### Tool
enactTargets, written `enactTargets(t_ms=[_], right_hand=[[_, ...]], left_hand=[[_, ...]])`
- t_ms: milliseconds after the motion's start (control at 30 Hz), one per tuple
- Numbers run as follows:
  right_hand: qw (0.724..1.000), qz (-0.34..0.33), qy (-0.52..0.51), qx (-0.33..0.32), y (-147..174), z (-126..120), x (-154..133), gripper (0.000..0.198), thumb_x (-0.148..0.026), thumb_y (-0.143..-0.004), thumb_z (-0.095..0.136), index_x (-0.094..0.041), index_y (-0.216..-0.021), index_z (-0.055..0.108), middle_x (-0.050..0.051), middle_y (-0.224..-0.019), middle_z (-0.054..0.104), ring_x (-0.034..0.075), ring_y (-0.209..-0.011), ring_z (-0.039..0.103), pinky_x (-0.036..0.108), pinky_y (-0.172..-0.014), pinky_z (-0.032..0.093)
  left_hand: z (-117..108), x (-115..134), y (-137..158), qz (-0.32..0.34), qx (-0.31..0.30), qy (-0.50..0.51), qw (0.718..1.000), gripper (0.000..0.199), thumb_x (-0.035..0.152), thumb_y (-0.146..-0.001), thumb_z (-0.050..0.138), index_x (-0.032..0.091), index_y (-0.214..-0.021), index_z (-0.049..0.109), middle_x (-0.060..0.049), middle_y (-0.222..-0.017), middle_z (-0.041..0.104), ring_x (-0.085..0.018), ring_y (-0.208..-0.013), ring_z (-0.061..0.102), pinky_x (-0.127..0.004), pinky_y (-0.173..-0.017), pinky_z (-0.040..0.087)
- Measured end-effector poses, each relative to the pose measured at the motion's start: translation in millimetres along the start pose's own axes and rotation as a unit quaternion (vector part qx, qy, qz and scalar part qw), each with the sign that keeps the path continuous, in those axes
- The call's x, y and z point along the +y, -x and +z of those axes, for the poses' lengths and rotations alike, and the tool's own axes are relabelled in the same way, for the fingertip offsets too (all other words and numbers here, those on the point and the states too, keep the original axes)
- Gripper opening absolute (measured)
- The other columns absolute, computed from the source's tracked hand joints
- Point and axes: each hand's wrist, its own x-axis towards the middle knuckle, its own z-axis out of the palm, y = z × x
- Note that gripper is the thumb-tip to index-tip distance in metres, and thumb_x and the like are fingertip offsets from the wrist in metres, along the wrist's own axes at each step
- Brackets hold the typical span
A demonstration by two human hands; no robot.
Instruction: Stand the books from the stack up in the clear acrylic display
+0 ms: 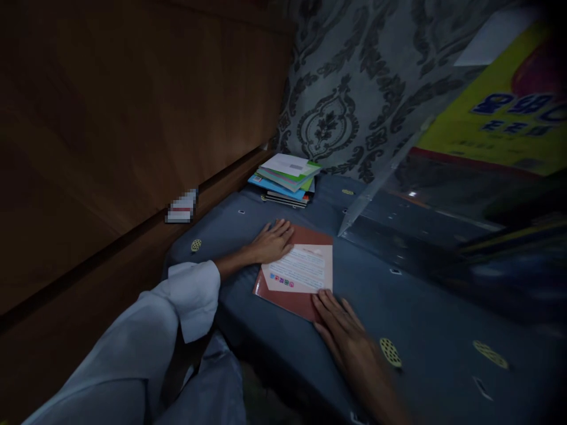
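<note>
A reddish-brown booklet (292,303) with a pale printed panel lies flat on the dark grey-blue patterned cloth (372,277). Across its upper left edge rests my left hand (271,243), palm down, fingers stretched out. My right hand (343,327) lies over the booklet's lower right corner, its fingers extended and slightly apart. Neither hand is wrapped round anything; both press or rest on the cover. Colourful print and lines of small text show on the panel, too small to read.
Behind the booklet stands a stack of books and papers (287,177) against the patterned wall. A clear plastic box (367,203) with a yellow printed package (500,124) is on the right. A wooden panel (133,118) borders the left, with a small blurred item (181,208) on its ledge.
</note>
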Motion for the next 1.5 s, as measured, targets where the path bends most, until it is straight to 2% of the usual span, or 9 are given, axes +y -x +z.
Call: enactTargets(t_ms=[267, 500, 600, 833, 1167, 1500], right_hand=[[0.999, 0.036, -0.029, -0.026, -5, -11, -10, 0.050, -0.030, -0.102, 0.042, -0.022, -0.152, 0.039, 0.012, -0.145, 0.055, 0.027, -0.134, 0.052, 0.052, -0.112, 0.044], [0.997, 0.055, -0.039, -0.043, -7, -15, -13, 0.052, -0.027, -0.101, 0.045, -0.024, -0.152, 0.037, 0.010, -0.148, 0.052, 0.026, -0.137, 0.048, 0.052, -0.114, 0.042], [0.996, 0.058, -0.044, -0.044, -7, -16, -13, 0.053, -0.027, -0.101, 0.046, -0.024, -0.153, 0.037, 0.010, -0.149, 0.051, 0.025, -0.138, 0.047, 0.052, -0.115, 0.041], [0.997, 0.063, -0.029, -0.041, -7, -15, -16, 0.047, -0.028, -0.102, 0.044, -0.017, -0.148, 0.045, 0.012, -0.147, 0.053, 0.025, -0.139, 0.047, 0.051, -0.115, 0.041], [0.994, 0.076, -0.048, -0.057, -9, -18, -16, 0.048, -0.028, -0.102, 0.044, -0.022, -0.149, 0.042, 0.010, -0.149, 0.051, 0.025, -0.140, 0.045, 0.052, -0.115, 0.039], [0.994, 0.083, -0.046, -0.059, -9, -19, -18, 0.046, -0.028, -0.102, 0.043, -0.017, -0.146, 0.046, 0.011, -0.149, 0.051, 0.024, -0.141, 0.043, 0.051, -0.117, 0.038]], left_hand=[[-8, -15, 12, 0.051, -0.033, 0.040, 0.997, 0.054, 0.034, -0.103, 0.031, 0.010, -0.152, 0.032, -0.016, -0.161, 0.025, -0.022, -0.152, 0.021, -0.047, -0.121, 0.020], [-12, -25, 48, 0.101, -0.032, 0.080, 0.991, 0.051, 0.037, -0.105, 0.030, 0.019, -0.152, 0.035, -0.009, -0.160, 0.031, -0.019, -0.150, 0.026, -0.043, -0.121, 0.024], [-13, -26, 66, 0.117, -0.026, 0.093, 0.988, 0.050, 0.037, -0.105, 0.030, 0.018, -0.150, 0.039, -0.008, -0.159, 0.033, -0.017, -0.149, 0.028, -0.041, -0.121, 0.025], [-20, -19, 101, 0.144, -0.023, 0.098, 0.984, 0.046, 0.036, -0.106, 0.031, 0.020, -0.146, 0.046, -0.005, -0.154, 0.043, -0.015, -0.146, 0.035, -0.039, -0.122, 0.028], [-29, -3, 144, 0.168, -0.008, 0.079, 0.983, 0.044, 0.030, -0.106, 0.034, 0.024, -0.147, 0.045, -0.003, -0.152, 0.046, -0.016, -0.143, 0.040, -0.039, -0.120, 0.034], [-21, 3, 158, 0.189, 0.019, 0.026, 0.982, 0.048, 0.026, -0.105, 0.034, 0.020, -0.152, 0.036, -0.007, -0.155, 0.042, -0.019, -0.146, 0.035, -0.046, -0.121, 0.029]])
